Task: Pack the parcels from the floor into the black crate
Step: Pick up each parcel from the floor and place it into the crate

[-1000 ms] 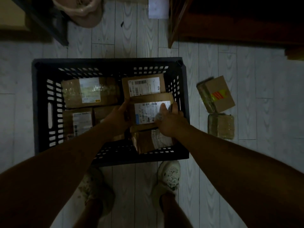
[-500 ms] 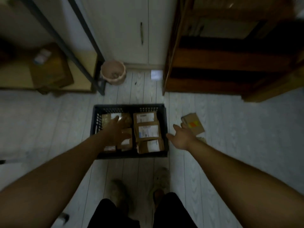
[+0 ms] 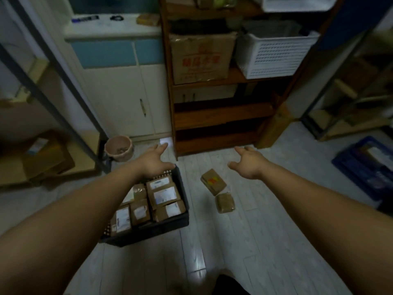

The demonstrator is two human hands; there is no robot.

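The black crate stands on the floor and is almost full. The packed parcels lie flat in it, close together, most with a white label facing up.

2 parcels are not yet packed. Both lie on the floor to the right of the crate, near it but not touching it. The labelled parcel, which has a red and yellow label on top, is the one more to the far side. The plain parcel lies just beside it, more to the near side, and seems to touch its corner.

The left hand is over the far edge of the crate, with fingers stretched out and nothing in it. The right hand is to the right of the crate, further right than the 2 loose parcels. Its fingers are spread and relaxed, and it also holds nothing.

I judge these parcels to be small cardboard boxes, so light and quite stiff, and 1 hand should be enough for each. The plain parcel looks wrapped in shiny tape, so it may be slippery. It is best to take hold across the 2 long sides, with the thumb on 1 side and the fingers on the other, not on the flat top.
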